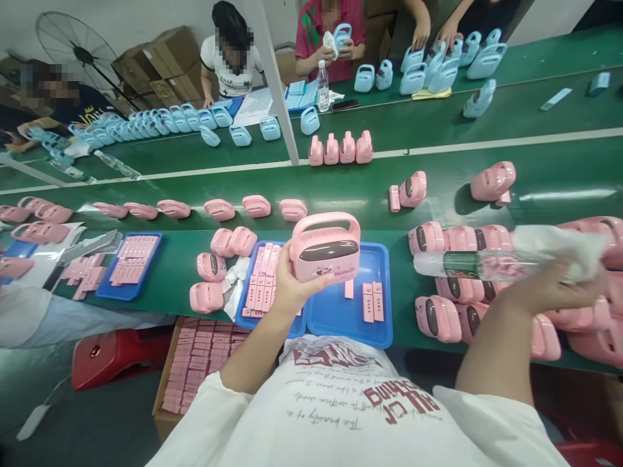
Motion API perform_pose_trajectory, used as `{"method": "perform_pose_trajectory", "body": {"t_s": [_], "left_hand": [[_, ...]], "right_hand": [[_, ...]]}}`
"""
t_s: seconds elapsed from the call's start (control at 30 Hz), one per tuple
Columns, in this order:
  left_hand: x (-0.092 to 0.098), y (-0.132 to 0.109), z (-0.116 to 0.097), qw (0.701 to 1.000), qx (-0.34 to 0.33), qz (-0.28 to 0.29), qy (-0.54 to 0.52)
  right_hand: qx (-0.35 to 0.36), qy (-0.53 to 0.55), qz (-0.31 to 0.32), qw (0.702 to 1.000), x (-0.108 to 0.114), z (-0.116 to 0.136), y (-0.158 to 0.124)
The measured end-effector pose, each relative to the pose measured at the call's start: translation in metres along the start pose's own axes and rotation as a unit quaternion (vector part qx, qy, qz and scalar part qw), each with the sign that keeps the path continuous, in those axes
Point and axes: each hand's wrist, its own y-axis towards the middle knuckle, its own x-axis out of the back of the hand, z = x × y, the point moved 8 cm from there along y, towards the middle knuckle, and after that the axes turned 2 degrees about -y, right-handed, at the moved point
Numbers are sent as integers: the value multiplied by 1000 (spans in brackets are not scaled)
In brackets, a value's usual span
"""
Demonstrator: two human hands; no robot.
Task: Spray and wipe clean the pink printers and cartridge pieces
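My left hand [287,282] grips a pink handled case [327,251] with a dark glossy oval window and a printed picture on its front. It is held upright above two blue trays [388,292]. Small pink rectangular pieces [265,285] fill most of the left tray, and a few pink pieces [373,302] lie in the right one. At the right, my right hand [559,285] is closed round a clear plastic bottle [501,264] and a crumpled white cloth [559,243], both slightly blurred. The bottle lies sideways in the air over rows of pink cases [438,318].
More pink cases [256,206] stand along the green belt [350,201]. Across a divider, co-workers [233,61] handle light-blue cases [413,78]. A metal post [277,84] rises between. A carton of pink pieces [195,357] and a red stool [109,357] are below left.
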Motion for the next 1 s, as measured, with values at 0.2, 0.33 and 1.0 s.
{"method": "perform_pose_trajectory", "body": {"t_s": [0.2,0.33,1.0], "left_hand": [[-8,1,10,1000,23,1,4],[-9,-1,11,1000,24,0,-9],[-23,-7,33,995,0,-11,95]], "right_hand": [[151,-46,226,961,-47,40,-74],[140,-68,273,949,-43,41,-76],[374,304,380,789,-12,288,-182]]}}
